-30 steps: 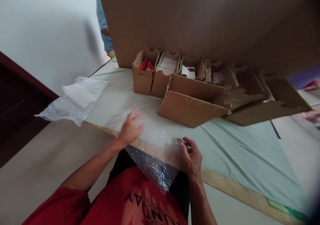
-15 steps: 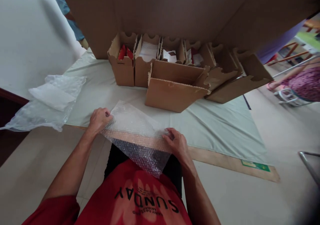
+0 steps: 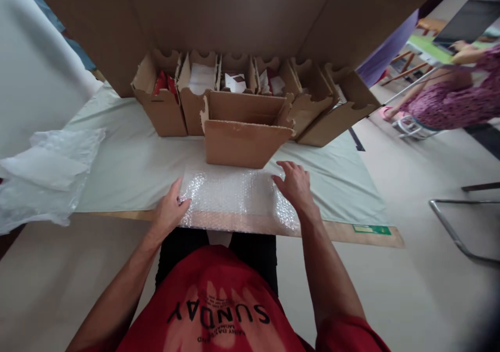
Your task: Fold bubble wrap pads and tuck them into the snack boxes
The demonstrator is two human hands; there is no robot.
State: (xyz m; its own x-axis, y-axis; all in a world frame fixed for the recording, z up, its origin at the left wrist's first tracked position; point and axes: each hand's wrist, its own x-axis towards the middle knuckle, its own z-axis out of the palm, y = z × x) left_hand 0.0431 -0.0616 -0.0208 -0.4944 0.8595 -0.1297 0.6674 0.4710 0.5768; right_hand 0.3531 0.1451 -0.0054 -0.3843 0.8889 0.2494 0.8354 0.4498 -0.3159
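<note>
A clear sheet of bubble wrap [image 3: 234,193] lies flat on the cloth-covered table in front of me, its near side along the table edge. My left hand [image 3: 172,206] is at the sheet's left end, thumb and fingers apart. At the right end my right hand [image 3: 294,184] rests with its fingers spread over the wrap. Just behind the sheet stands a wide open cardboard bin [image 3: 242,142].
Behind that bin, several narrow cardboard bins [image 3: 166,117] stand in a row, some holding red or white items. A pile of clear plastic wrap [image 3: 47,175] lies at the left. A tall cardboard panel [image 3: 234,19] rises behind. Right, another person [image 3: 449,97] sits near a metal frame [image 3: 449,227].
The bubble wrap, held up tilted between both hands before, now lies flat on the table. Both hands have loosened their grip and opened. My view has shifted to the right.
</note>
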